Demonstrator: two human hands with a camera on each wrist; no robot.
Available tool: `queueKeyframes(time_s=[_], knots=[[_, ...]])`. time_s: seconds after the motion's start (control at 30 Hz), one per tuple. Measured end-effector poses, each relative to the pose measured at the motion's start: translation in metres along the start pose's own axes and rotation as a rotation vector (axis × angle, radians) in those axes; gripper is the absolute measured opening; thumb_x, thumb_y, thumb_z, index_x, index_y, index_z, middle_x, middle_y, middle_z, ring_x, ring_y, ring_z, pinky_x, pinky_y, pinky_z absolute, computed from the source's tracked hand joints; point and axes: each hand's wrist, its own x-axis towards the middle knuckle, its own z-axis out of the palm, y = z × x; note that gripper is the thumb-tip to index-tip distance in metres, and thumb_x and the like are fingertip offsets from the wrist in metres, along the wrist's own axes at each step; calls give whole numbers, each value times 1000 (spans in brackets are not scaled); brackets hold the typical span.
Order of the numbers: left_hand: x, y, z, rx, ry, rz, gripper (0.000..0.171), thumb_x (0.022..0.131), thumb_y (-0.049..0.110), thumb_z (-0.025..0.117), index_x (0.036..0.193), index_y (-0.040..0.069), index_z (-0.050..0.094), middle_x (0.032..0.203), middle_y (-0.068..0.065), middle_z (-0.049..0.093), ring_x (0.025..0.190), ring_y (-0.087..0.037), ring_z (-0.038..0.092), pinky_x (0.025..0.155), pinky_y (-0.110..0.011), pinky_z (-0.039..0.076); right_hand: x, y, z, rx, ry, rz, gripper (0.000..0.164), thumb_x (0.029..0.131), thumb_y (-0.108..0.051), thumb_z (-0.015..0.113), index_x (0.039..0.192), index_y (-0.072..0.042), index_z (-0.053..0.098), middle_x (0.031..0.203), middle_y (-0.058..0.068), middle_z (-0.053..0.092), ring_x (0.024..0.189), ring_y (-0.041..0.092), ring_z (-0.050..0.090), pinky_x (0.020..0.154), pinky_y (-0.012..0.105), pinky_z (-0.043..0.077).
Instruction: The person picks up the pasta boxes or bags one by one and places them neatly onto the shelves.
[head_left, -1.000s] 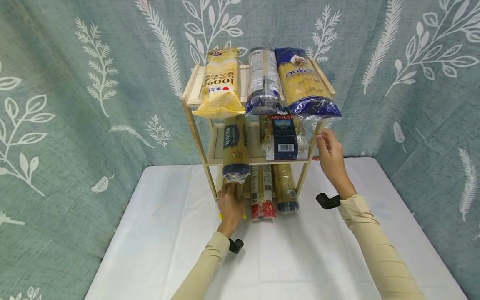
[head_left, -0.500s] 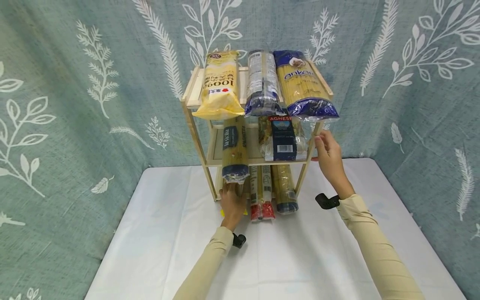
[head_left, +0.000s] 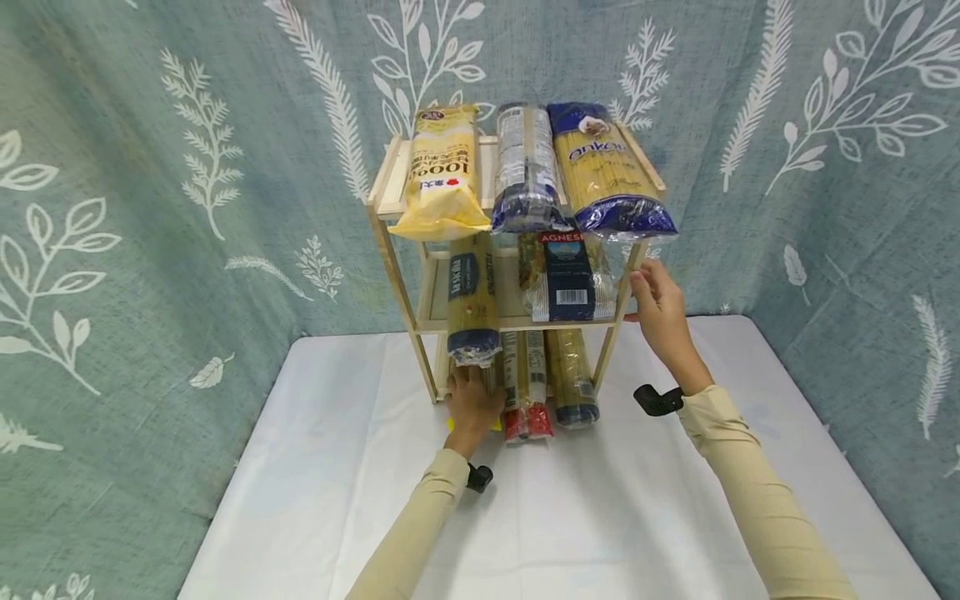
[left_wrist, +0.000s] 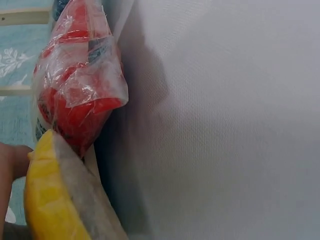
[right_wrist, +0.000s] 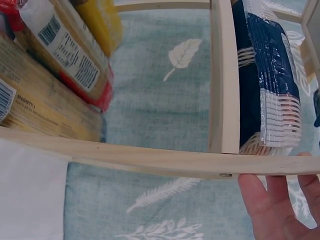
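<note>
On the bottom shelf of a wooden rack (head_left: 423, 354), my left hand (head_left: 474, 406) holds a yellow-ended pasta packet (head_left: 496, 426). In the left wrist view, a digit (left_wrist: 19, 160) lies against that packet's yellow end (left_wrist: 45, 192), which is close beside a red-ended pasta packet (left_wrist: 82, 75). How the other left fingers lie is hidden. My right hand (head_left: 665, 312) grips the rack's front right post (head_left: 607, 350) near the middle shelf. Its fingertips (right_wrist: 252, 185) touch the wood in the right wrist view.
A blue-ended spaghetti packet (head_left: 576, 400) lies right of the red-ended one. On the middle shelf, a La Sicilia spaghetti packet (head_left: 474, 304) overhangs my left hand, with an Agnesi pasta bag (head_left: 567, 279) to its right. Three packets, including a yellow one (head_left: 442, 175), lie on top.
My left hand has shifted slightly right with the yellow-ended packet, closer to the red-ended packet. My right hand stays on the post.
</note>
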Motion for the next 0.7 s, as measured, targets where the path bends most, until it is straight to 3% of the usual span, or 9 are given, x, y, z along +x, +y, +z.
queueKeyframes(time_s=[0.27,0.37,0.47,0.6,0.7], knots=[[2,-10,-17,-88,0,91,64,83,26,71,139,7,46,140,-30,33,124,-47,35,86,-69,36,5,0,4,-6,-22,0,30,103,-13,38,123,6,47,112,31,56,98,40,56,61,37,56],[2,-13,-29,-95,27,167,56,84,21,69,133,4,51,136,-34,38,119,-51,40,83,-69,39,6,2,5,1,-22,0,30,103,-14,37,124,7,47,113,31,55,97,41,55,62,42,55],[-1,-14,-41,-117,32,225,33,88,18,64,114,-1,61,118,-32,53,107,-47,51,77,-62,46,6,7,5,19,-29,12,33,104,-17,36,126,5,46,116,30,54,99,42,54,64,45,55],[-8,-14,-58,-162,-19,214,25,91,16,60,109,0,65,109,-21,59,100,-36,58,76,-51,51,6,21,-1,39,-60,84,40,103,-28,38,133,-2,45,123,25,54,105,39,54,67,40,56],[-15,-15,-71,-163,-38,211,30,90,15,62,117,2,64,116,-15,59,103,-32,59,75,-48,53,4,26,-11,18,-87,138,46,102,-34,39,139,-7,43,126,22,54,107,36,56,68,35,57]])
